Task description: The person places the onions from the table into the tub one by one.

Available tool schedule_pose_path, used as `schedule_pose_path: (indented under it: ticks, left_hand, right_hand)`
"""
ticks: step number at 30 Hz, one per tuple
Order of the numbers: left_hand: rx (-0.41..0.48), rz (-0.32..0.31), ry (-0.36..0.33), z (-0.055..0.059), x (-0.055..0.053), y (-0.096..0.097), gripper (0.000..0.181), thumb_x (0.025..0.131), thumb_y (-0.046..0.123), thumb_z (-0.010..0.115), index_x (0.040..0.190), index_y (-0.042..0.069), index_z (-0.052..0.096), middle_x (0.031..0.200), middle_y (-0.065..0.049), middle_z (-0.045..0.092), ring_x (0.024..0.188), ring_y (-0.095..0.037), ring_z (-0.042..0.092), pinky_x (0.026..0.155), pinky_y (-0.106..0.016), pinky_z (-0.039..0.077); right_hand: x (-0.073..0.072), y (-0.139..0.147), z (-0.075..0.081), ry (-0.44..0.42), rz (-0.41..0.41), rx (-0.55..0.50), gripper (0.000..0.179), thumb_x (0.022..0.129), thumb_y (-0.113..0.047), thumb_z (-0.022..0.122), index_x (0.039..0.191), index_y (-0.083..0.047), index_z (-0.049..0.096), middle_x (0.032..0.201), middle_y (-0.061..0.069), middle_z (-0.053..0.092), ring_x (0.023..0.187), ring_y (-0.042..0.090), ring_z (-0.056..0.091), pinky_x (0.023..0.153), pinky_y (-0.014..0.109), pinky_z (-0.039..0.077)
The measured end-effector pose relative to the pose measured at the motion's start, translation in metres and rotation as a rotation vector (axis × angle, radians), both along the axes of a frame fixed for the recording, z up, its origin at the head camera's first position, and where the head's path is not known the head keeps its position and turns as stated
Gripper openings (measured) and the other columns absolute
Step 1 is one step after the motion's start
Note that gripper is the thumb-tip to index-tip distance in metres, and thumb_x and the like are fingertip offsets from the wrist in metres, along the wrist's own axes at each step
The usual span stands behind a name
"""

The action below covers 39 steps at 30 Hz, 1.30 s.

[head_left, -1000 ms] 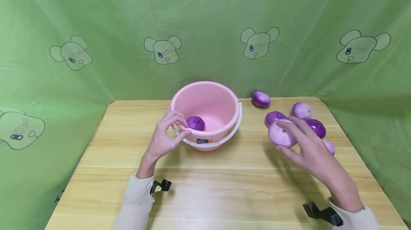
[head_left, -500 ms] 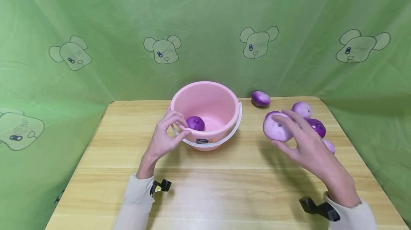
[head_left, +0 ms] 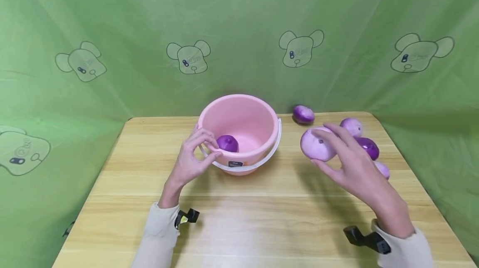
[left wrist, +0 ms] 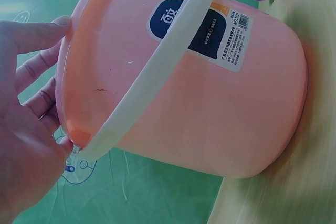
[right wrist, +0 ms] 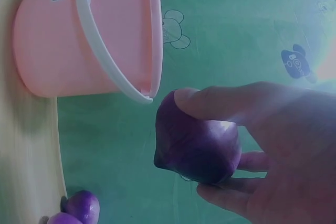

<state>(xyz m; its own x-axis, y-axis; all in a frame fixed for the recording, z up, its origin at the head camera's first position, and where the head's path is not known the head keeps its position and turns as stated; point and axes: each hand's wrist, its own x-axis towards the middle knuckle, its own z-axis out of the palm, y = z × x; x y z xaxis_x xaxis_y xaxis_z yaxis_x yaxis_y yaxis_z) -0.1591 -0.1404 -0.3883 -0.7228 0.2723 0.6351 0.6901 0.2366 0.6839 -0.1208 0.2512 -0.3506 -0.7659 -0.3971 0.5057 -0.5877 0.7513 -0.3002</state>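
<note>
At wooden counter (head_left: 239,222), before green curtain (head_left: 239,14): pinching pink bucket (head_left: 241,116) by rim (head_left: 241,156) with fingers of left hand (head_left: 190,160). Gripping onion (head_left: 315,145) in fingers of right hand (head_left: 355,166), holding it above counter, right of bucket, not touching.

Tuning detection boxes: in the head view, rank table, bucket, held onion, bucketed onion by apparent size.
1. Table
2. Bucket
3. Unranked: held onion and bucketed onion. The held one looks larger but seems nearer the camera; the other is partly hidden.
</note>
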Motion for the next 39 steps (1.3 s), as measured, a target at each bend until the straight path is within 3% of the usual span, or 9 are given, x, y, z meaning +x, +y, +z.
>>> schedule_pose_path:
  ticks: [3,11,21,31,39]
  left_hand:
    - [0.002,-0.001,-0.003,0.008,0.004,0.001,0.021,0.074,-0.014,0.08,0.088,-0.004,0.067,0.093,-0.019,0.067,0.104,-0.031,0.061,0.127,-0.056,0.012]
    - [0.001,-0.005,0.005,0.009,0.003,0.001,0.022,0.073,-0.015,0.08,0.088,-0.005,0.067,0.093,-0.021,0.067,0.104,-0.031,0.061,0.125,-0.063,0.013]
    - [-0.003,0.0,0.018,-0.022,-0.016,-0.007,0.024,0.074,-0.007,0.085,0.09,0.004,0.07,0.096,-0.014,0.07,0.107,-0.028,0.061,0.127,-0.056,0.012]
    - [-0.012,-0.01,0.024,-0.026,-0.018,-0.009,0.018,0.08,0.004,0.084,0.092,0.009,0.071,0.099,-0.008,0.07,0.106,-0.034,0.063,0.128,-0.05,0.011]
    - [-0.012,0.004,0.017,-0.026,-0.017,-0.008,0.022,0.077,-0.002,0.085,0.092,0.005,0.071,0.1,-0.011,0.069,0.106,-0.028,0.063,0.128,-0.054,0.012]
  right_hand:
    - [-0.001,-0.003,0.002,-0.006,0.0,-0.002,0.079,0.073,-0.01,0.092,0.144,-0.013,0.057,0.147,0.023,0.049,0.125,0.043,0.055,0.091,0.065,0.056]
    - [-0.004,-0.011,0.006,-0.002,0.001,-0.012,0.08,0.073,-0.011,0.092,0.145,-0.015,0.056,0.148,0.021,0.049,0.125,0.042,0.055,0.091,0.065,0.055]
    - [-0.011,-0.02,0.011,0.005,0.006,-0.017,0.078,0.076,-0.014,0.091,0.146,-0.017,0.056,0.153,0.016,0.047,0.13,0.04,0.053,0.099,0.063,0.052]
    - [-0.018,-0.032,0.012,0.003,0.018,-0.045,0.077,0.077,-0.016,0.091,0.146,-0.016,0.056,0.157,0.015,0.043,0.129,0.042,0.054,0.094,0.057,0.057]
    - [-0.021,-0.038,0.016,0.015,0.033,-0.053,0.078,0.078,-0.016,0.091,0.147,-0.017,0.055,0.159,0.008,0.042,0.132,0.037,0.054,0.096,0.053,0.057]
